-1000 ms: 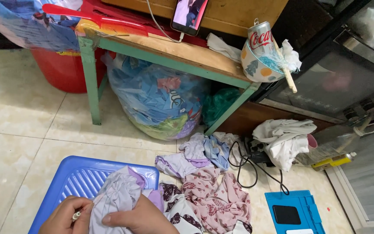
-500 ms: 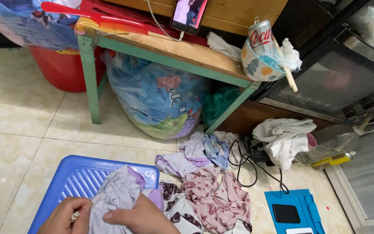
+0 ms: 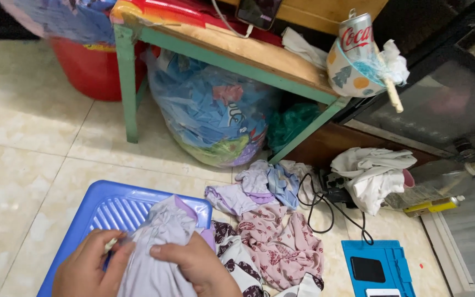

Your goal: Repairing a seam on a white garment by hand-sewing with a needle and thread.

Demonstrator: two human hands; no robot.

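A light grey and lilac garment [image 3: 158, 242] lies bunched over the blue plastic tray [image 3: 105, 206] at the bottom left. My left hand [image 3: 86, 269] pinches its left side and also holds a thin pale stick-like thing between the fingers. My right hand [image 3: 196, 267] grips the cloth from the right. Both hands sit at the bottom edge of the view, partly cut off.
A pile of clothes [image 3: 273, 236] lies on the tiled floor to the right, with a black cable [image 3: 325, 206] and a blue mat [image 3: 377, 269]. Behind stand a green-legged table [image 3: 127, 88], a clear bag of clothes [image 3: 213, 118] and a red tub [image 3: 86, 69].
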